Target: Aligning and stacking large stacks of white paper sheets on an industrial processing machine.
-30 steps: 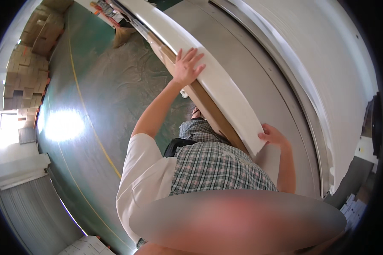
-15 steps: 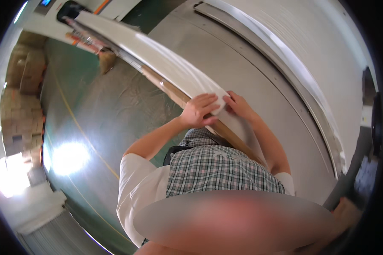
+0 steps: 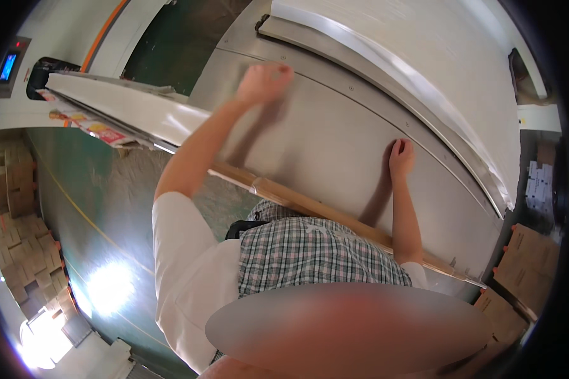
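Observation:
Above the left part of the grey metal table, my left hand is raised and closed, its outline blurred by motion. My right hand, fingers curled together, is over the table's right part, near the seam in the metal. Whether anything thin is in either hand cannot be made out. Along the left side lies a long white sheet-like strip, partly hidden behind my left forearm. A brown edge strip runs along the table's near side, close to my checked apron.
Beyond the seam are a long metal bar and a broad white surface. A machine panel with a lit screen stands at the far left. Stacked cardboard boxes are at the left; more cartons stand at the right.
My hands have come off the end of the white strip and moved apart: the left forward and left, the right to the right. The view has also shifted.

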`<state>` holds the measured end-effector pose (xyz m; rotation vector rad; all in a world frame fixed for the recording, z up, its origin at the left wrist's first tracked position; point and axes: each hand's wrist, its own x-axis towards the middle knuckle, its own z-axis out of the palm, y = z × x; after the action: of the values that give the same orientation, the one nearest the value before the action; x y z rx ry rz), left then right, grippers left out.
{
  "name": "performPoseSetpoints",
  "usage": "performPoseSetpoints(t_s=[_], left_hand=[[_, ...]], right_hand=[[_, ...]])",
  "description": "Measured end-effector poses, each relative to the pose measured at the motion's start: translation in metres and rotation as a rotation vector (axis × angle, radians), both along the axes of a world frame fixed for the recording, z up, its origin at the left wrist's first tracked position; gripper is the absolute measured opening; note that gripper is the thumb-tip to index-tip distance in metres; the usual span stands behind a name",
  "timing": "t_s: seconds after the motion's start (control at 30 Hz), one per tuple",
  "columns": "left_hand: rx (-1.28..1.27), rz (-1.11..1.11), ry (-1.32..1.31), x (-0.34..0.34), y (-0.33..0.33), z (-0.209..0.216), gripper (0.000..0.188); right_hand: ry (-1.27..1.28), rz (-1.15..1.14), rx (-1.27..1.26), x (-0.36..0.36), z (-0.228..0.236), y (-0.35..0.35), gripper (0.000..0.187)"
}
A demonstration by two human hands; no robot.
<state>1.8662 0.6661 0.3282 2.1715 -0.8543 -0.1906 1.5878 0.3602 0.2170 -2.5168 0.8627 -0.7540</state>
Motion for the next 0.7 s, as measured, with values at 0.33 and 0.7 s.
performPoseSetpoints(t_s=[0.33,0.7], left_hand=[[-0.372,0.454,0.002,0.233,-0.095,-0.073,0.029],[-0.706,0.595,0.179,0.264,-0.164,-0.088,0.03]], right_hand=[[0.085,-0.079,-0.056,0.008,0.002,0.009,0.008],[0.158,-0.115,-0.074,0.012,0.01,0.011,0.005]])
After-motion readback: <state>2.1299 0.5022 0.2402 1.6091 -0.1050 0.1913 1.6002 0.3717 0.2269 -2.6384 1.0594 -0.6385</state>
